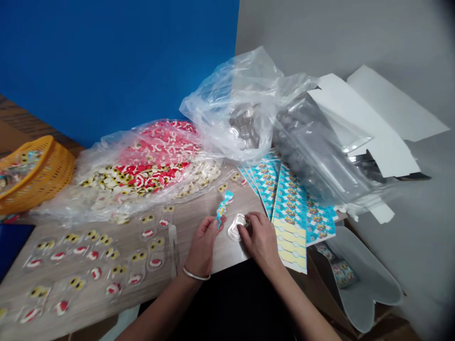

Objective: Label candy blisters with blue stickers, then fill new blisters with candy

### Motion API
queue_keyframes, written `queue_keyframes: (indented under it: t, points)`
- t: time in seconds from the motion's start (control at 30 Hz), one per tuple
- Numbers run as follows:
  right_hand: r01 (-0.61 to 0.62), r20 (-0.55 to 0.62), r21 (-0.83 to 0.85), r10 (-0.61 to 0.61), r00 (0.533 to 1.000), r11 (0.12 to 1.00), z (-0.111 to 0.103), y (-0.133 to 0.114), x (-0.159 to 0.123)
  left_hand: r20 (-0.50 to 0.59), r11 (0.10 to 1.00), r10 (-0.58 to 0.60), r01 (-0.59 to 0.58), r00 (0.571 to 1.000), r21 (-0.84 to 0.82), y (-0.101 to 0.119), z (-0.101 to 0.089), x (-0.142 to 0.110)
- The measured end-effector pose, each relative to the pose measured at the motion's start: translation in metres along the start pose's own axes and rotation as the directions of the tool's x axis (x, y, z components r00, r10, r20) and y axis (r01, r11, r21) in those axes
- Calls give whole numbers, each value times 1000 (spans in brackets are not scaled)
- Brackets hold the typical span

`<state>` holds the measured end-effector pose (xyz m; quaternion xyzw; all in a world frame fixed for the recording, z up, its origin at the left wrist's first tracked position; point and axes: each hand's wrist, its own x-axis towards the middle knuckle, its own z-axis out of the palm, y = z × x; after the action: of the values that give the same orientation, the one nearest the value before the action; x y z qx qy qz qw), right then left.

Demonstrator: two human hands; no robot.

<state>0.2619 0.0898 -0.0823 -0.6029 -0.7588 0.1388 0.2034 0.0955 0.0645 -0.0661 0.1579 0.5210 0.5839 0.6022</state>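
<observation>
The work in hand sits at the near edge of a pale wood-grain tabletop (201, 208): the left hand (202, 248) closes its grip around the lower end of a narrow blue printed card strip (223, 207), which stands up out of the curled fingers, while the right hand (261, 239) bends over a small clear plastic blister shell (235, 227) lying on the tabletop. The right hand's fingers touch the shell, but whether that grip is clenched on it or only resting there cannot be told, and the fingers hide part of the shell and whatever may be inside. Just right of the hands lies a fanned stack of blue-and-yellow printed cards (289, 213). To the left, rows of clear blister packs (149, 232) hold what look like yellow eye-shaped and red-and-white sweets. Behind them, a clear plastic bag of loose sweets (149, 161) slumps beside a crumpled bag of clear shells (245, 128). An orange woven plastic basket (53, 166) is cut off by the left edge of the view, and its contents are hard to make out. White card sheets (366, 123) lean at the back right.
</observation>
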Motion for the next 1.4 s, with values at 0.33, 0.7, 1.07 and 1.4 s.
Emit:
queue_keyframes:
  t: [0.33, 0.7, 1.07, 1.4]
  points:
    - [0, -5, -18, 0, 1000, 1000, -2, 6, 2, 125, 965, 11, -43, 992, 258, -12, 22, 15]
    - [126, -226, 309, -56, 972, 943, -47, 6, 4, 423, 820, -73, -187, 903, 541, 33, 10, 10]
    - [-307, 310, 748, 99, 945, 588, -36, -8, -35, 569, 525, -208, -400, 795, 751, 43, -12, 15]
    - [-333, 280, 690, 187, 942, 643, -25, -5, -17, 546, 101, -246, -539, 801, 836, 52, 16, 48]
